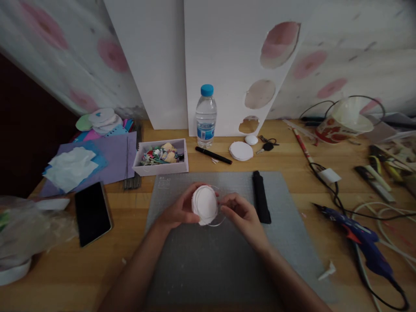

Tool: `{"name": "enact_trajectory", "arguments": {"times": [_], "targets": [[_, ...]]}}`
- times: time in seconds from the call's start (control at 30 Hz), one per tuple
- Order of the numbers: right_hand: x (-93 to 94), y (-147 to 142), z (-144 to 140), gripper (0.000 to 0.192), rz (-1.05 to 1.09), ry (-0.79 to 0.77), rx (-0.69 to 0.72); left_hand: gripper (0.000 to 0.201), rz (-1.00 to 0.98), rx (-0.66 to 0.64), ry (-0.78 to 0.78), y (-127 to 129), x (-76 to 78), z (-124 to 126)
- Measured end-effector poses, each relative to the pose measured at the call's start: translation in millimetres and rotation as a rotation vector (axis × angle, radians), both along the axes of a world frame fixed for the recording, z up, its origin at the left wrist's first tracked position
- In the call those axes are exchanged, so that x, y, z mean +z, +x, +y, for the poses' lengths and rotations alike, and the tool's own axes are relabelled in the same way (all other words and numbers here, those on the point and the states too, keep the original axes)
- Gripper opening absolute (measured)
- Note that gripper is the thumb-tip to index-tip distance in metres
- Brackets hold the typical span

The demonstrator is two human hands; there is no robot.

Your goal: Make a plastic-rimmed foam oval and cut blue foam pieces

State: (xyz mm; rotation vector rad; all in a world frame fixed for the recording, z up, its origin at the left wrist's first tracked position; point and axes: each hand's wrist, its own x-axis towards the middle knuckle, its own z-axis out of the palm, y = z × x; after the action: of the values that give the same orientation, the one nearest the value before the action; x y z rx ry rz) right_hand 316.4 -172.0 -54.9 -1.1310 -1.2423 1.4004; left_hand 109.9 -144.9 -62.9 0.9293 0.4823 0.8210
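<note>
My left hand [180, 211] grips a white round disc [204, 204] with rough edges, thumb at its lower front and fingers behind it. A thin pale wire or cord [218, 224] loops across the disc's face and out past its right side. Just right of the disc, my right hand [241, 213] is closed in a pinch at this loop; the exact point between its fingertips is too small to make out. Both hands are above a grey cutting mat [195, 268]. Beyond the mat lies a similar white disc [241, 151].
A water bottle [206, 117], black pen [213, 155] and box of scraps [160, 169] stand behind the mat. A black pouch-like bar [261, 197] lies on it. Right are a glue gun [357, 234] and cables; left, a phone [92, 213] and coloured paper [120, 156].
</note>
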Motion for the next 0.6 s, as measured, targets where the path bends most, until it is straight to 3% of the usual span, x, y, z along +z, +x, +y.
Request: {"name": "enact_trajectory", "arguments": {"times": [0.33, 0.6], "targets": [[-6.0, -3.4, -1.7, 0.014, -0.102, 0.046, -0.011, 0.091, 0.041, -0.088, -0.040, -4.8, -4.3, -2.1], [-0.9, -13.5, -7.7, 0.020, -0.187, 0.038, -0.035, 0.065, -0.079, -0.057, -0.129, 1.7, -6.0, -4.3]]}}
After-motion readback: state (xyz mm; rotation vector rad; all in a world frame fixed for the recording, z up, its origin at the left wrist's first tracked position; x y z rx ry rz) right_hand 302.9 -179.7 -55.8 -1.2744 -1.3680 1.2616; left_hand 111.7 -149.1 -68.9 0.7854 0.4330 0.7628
